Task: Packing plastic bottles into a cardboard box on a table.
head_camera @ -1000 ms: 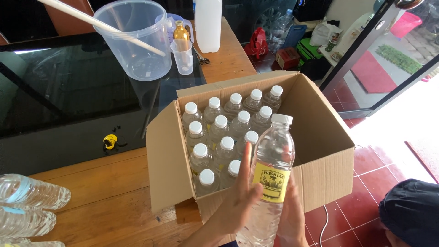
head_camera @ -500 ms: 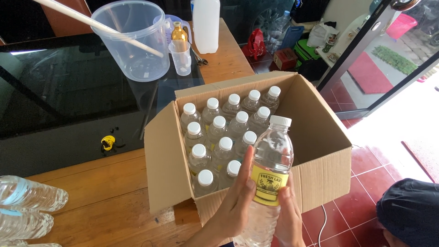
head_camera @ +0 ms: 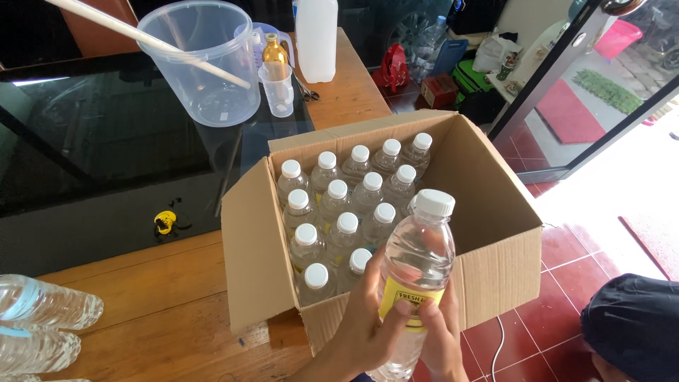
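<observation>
A clear plastic bottle [head_camera: 416, 283] with a white cap and a yellow label is held upright in both hands at the near edge of the scene, just in front of the near wall of an open cardboard box [head_camera: 495, 276]. The left hand [head_camera: 364, 332] is wrapped around the bottle's left side, its thumb laid across the label. The right hand [head_camera: 444, 339] is closed on the lower right side from behind, with its fingers partly hidden by the bottle.

The left half of the box is filled with rows of capped bottles [head_camera: 339, 212] standing upright and touching one another; the right half is seen bare to the bottom. The box rests on a wooden table [head_camera: 141, 304].

Far to the left, a clear measuring jug [head_camera: 201, 64] with a white stick [head_camera: 148, 39] resting across it is seen on a dark glass surface [head_camera: 92, 148], and a white jug [head_camera: 316, 39] is set just to its right. Bottles lying on their sides [head_camera: 42, 318] are seen at the near left edge.
</observation>
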